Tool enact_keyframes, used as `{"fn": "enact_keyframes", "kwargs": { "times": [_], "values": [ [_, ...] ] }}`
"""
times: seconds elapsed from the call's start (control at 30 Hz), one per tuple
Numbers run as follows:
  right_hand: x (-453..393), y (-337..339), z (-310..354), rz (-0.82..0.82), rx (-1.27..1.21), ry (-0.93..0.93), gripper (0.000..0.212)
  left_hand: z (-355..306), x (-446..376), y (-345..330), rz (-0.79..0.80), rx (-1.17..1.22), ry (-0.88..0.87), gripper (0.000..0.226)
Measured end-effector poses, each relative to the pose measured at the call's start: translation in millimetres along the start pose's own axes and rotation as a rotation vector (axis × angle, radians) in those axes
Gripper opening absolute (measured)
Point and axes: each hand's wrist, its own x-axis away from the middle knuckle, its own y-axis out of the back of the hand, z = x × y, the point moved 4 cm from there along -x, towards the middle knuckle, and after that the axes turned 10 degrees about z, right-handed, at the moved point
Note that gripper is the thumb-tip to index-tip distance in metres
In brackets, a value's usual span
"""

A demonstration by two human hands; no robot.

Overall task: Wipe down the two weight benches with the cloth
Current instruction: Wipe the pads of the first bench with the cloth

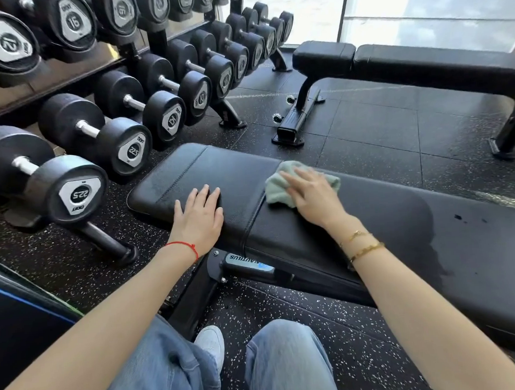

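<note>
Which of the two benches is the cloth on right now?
The near bench, beside the dumbbell rack. The right hand presses the green cloth on its pad; the far bench by the window has nothing on it.

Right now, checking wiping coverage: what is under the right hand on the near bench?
A crumpled pale green cloth lies under the right hand, pressed flat onto the black padded near bench. The cloth's middle and the pad beneath are covered.
</note>
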Motion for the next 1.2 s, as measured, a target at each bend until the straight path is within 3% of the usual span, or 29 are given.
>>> {"fn": "enact_keyframes", "kwargs": {
  "times": [0.13, 0.23, 0.4, 0.6, 0.73, 0.87, 0.93, 1.07, 1.2],
  "values": [
    [56.2, -11.7, 32.2, 0.082, -0.031, 0.210, 0.042, -9.0, 0.2, 3.3, -0.051, 0.037, -0.007, 0.054],
    [106.0, -2.4, 22.0, 0.073, -0.020, 0.220, 0.040, -23.5, -1.0, 3.9, -0.066, 0.030, -0.088, 0.054],
    [127.6, 27.2, -39.3, -0.071, -0.031, -0.037, 0.044, -38.9, -1.2, -3.8, -0.044, -0.023, -0.190, 0.054],
    [38.7, 38.5, -85.2, -0.120, 0.063, -0.278, 0.041, -38.9, -2.0, -6.0, -0.015, -0.003, -0.197, 0.053],
    [35.7, 15.9, -34.9, -0.003, 0.019, -0.127, 0.044, -40.8, -2.0, -7.2, -0.010, 0.014, -0.182, 0.053],
    [90.7, 0.1, 9.6, 0.078, -0.003, 0.134, 0.043, -42.1, -2.6, -8.1, -0.011, 0.003, -0.176, 0.053],
    [121.4, 2.0, 12.1, 0.090, 0.004, 0.180, 0.042, -41.3, -3.0, -9.1, -0.012, 0.003, -0.177, 0.053],
    [144.4, 18.2, -15.3, 0.018, -0.025, 0.071, 0.043, -39.0, -3.0, -10.5, -0.019, -0.006, -0.184, 0.053],
    [89.8, 24.3, -48.9, -0.066, 0.004, -0.145, 0.043, -40.4, -2.6, -9.7, -0.020, 0.008, -0.189, 0.053]
  ]
}}
